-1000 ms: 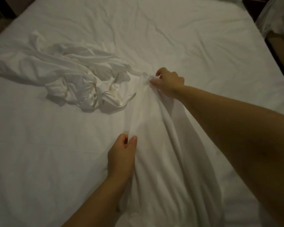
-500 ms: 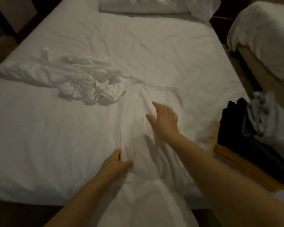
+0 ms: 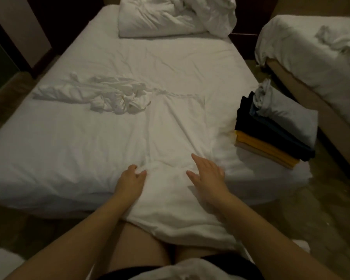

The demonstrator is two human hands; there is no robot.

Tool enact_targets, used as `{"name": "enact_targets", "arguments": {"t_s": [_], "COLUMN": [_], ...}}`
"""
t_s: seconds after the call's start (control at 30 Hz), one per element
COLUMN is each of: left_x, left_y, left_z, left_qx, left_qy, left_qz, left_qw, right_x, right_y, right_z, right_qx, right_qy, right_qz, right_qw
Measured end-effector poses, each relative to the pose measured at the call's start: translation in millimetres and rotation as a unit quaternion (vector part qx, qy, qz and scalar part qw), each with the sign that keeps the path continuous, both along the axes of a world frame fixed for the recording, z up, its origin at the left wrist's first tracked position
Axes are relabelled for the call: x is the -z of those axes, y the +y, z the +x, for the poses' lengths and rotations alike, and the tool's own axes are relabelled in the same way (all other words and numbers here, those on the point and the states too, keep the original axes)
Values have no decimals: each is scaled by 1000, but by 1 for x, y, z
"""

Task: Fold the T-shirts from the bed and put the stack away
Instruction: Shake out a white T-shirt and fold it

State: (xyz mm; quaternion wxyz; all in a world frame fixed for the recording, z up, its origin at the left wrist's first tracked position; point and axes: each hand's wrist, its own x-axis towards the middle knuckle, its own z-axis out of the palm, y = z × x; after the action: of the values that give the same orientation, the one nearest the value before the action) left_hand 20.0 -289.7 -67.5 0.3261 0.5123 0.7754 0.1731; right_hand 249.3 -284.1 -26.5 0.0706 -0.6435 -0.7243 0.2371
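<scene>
Left hand [image 3: 130, 178] pinched the T-shirt [image 3: 176, 128]; right hand [image 3: 207, 175] lay flat beside the pinch (fingers straight). Overhanging hem [image 3: 180, 229] below could drag it off the bed [image 3: 49, 158].

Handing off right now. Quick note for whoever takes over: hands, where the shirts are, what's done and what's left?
Left hand: pinches the left edge of the white T-shirt, near the foot of the bed.
Right hand: open, fingers spread, on or just above the same shirt.
The shirt is laid out lengthwise and unfolded, with its near end hanging over the bed's edge.
The crumpled white pile lies beyond it to the left, unfolded.
The folded stack sits on the bed's right corner: yellow at the bottom, dark pieces, grey on top.
Done: stack started.
Left: fold this shirt, fold the pile, put the stack away.
</scene>
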Motion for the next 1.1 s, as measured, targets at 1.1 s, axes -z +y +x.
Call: {"name": "enact_targets", "arguments": {"t_s": [1.1], "left_x": [-32], "left_y": [-109], "left_z": [-49], "left_qx": [-277], "left_qy": [-262], "left_qz": [76], "left_qw": [921], "right_x": [-45], "right_y": [-137], "right_z": [-45], "right_qx": [-269], "right_qy": [-194], "right_qz": [86], "right_qw": [940]}}
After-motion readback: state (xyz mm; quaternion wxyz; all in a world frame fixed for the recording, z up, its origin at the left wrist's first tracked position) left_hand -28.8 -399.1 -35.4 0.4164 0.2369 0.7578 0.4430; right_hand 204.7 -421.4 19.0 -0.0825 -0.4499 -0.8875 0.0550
